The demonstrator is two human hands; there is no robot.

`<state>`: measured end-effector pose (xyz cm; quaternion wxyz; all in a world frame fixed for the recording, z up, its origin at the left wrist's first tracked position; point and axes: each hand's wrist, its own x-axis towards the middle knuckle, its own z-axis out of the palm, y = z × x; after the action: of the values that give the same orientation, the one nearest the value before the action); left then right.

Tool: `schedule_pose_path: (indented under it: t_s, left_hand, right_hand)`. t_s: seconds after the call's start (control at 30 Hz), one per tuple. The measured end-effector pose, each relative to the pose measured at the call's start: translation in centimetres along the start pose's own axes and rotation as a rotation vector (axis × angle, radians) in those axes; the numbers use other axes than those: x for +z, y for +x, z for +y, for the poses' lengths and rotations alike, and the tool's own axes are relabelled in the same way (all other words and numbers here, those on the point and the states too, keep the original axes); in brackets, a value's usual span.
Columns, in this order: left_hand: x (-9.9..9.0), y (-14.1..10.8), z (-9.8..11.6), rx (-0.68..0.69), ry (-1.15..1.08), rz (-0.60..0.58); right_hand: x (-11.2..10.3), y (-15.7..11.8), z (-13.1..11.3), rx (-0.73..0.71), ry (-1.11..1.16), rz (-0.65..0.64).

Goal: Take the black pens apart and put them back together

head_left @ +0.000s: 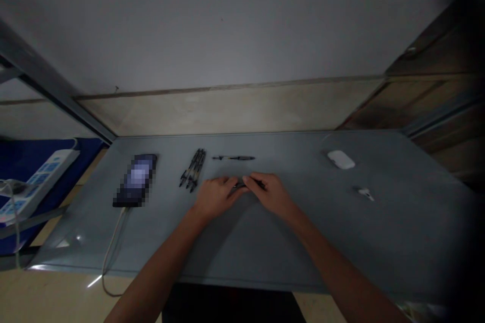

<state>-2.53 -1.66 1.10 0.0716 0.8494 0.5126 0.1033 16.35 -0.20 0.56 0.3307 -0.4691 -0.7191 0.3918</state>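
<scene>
Both hands meet near the middle of the grey table, closed around one dark pen (240, 185) held roughly level. My left hand (216, 196) grips its left part with thumb and fingers. On its right part, my right hand (270, 193) pinches with the thumb on top; a dark end shows between the fingers. Just beyond the hands lies a single black pen (234, 158), sideways on the table. Left of my left hand, several black pens (193, 170) lie side by side in a slanted bundle.
A phone (136, 179) with a white cable (109, 257) lies on the grey table (242, 257) at the left. At the right are a white case (341, 159) and a small white earbud (366, 193). A power strip (41, 181) rests on a blue surface, far left.
</scene>
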Motion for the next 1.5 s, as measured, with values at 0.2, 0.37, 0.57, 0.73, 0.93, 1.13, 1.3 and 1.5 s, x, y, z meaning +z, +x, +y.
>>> schedule_pose_path:
  t_s: [0.2,0.37,0.57,0.73,0.93,1.13,1.3,1.5]
  left_hand:
    - [0.0,0.1,-0.5,-0.076,-0.453,0.113]
    - [-0.2,0.2,-0.3,-0.216,-0.786,0.276]
    - [0.2,0.9,-0.4,-0.181,-1.217,0.382]
    - [-0.3,1.2,-1.9,-0.295,-1.196,0.378]
    - [-0.6,1.1,-1.4,-0.198,-1.155,0.031]
    - [0.7,0.6,0.9,-0.075,-1.178,-0.312]
    - [0.6,0.5,0.9,-0.206,-1.255,-0.476]
    - [0.3,0.8,0.3,-0.332,-1.471,-0.527]
  right_hand:
    - [0.2,0.1,0.5,-0.008,0.328,0.026]
    - [1.0,-0.3,-0.1,-0.007,0.425,-0.147]
    - [0.7,0.2,0.2,0.021,0.489,-0.110]
    - [-0.9,0.8,1.0,0.076,0.511,0.122]
    - [-1.2,1.0,0.9,0.131,0.938,0.351]
    - [-1.0,0.7,-0.5,0.202,1.381,0.111]
    - [-1.4,0.3,-1.4,0.154,1.641,0.017]
    - [-2.1,0.3,-0.9,0.133,1.692,0.024]
